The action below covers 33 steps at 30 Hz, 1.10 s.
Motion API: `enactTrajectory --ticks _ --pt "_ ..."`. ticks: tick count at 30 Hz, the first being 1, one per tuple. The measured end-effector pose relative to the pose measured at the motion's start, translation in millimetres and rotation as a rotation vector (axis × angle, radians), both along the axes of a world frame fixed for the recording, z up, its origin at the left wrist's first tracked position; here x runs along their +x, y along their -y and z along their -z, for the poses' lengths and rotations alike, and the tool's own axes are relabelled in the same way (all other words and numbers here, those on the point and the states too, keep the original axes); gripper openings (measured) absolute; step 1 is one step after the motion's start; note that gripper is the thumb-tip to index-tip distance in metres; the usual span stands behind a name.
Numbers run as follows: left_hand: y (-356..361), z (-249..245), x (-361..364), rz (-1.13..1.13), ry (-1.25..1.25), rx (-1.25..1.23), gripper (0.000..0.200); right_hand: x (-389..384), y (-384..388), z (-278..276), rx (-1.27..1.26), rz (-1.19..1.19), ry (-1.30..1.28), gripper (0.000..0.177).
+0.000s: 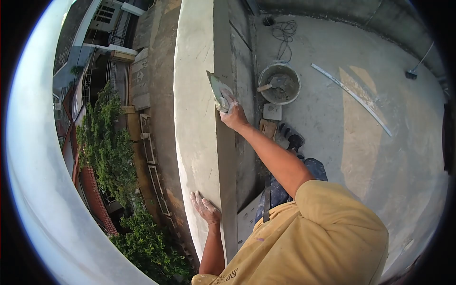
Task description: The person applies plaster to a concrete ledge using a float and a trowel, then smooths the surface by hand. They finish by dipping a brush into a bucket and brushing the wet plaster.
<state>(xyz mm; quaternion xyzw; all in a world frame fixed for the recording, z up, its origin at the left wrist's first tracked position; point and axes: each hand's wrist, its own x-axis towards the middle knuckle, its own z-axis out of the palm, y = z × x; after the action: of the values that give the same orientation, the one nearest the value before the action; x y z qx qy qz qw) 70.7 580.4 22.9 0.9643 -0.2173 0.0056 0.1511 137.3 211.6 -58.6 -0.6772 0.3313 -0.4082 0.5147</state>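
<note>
A long, pale plastered parapet wall runs through the middle of the head view. My right hand is closed around a plastering trowel, whose flat, mortar-smeared blade lies at the wall's inner top edge. The handle is mostly hidden by my fingers. Lower down, my left hand rests on the wall's top face, dusted with white, its fingers stretched out and holding nothing. Thin scratch marks show on the plaster beyond the trowel.
On the concrete floor stands a bucket of mortar with a wooden-handled trowel in it. Nearby are a white block, a coiled cable, a long straightedge and a brush. Trees and a street lie below the wall's outer side.
</note>
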Motion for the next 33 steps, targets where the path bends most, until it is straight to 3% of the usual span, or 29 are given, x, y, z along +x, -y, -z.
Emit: enactTrajectory --ticks 3,15,22,29,30,33 --pt "0.3 -0.6 0.4 0.002 -0.014 0.001 0.05 18.0 29.6 8.8 -0.017 0.005 -0.006 0.058" --pt "8.6 -4.4 0.1 -0.051 -0.051 0.112 0.052 69.2 148.4 6.5 -0.034 0.005 -0.003 0.053" --pt "19.4 -8.1 -6.9 -0.268 -0.114 0.26 0.057 102.5 226.3 5.7 0.02 -0.033 -0.055 0.061" --pt "19.0 5.5 -39.6 -0.798 -0.045 0.205 0.056 137.3 300.4 10.6 -0.019 -0.006 -0.048 0.055" --pt "-42.9 36.1 -57.5 -0.58 0.067 0.637 0.054 142.8 311.6 8.2 -0.022 0.0 -0.038 0.054" --pt "34.9 11.4 -82.0 -0.938 -0.217 0.898 0.051 159.2 343.7 11.4 0.017 -0.008 -0.024 0.053"
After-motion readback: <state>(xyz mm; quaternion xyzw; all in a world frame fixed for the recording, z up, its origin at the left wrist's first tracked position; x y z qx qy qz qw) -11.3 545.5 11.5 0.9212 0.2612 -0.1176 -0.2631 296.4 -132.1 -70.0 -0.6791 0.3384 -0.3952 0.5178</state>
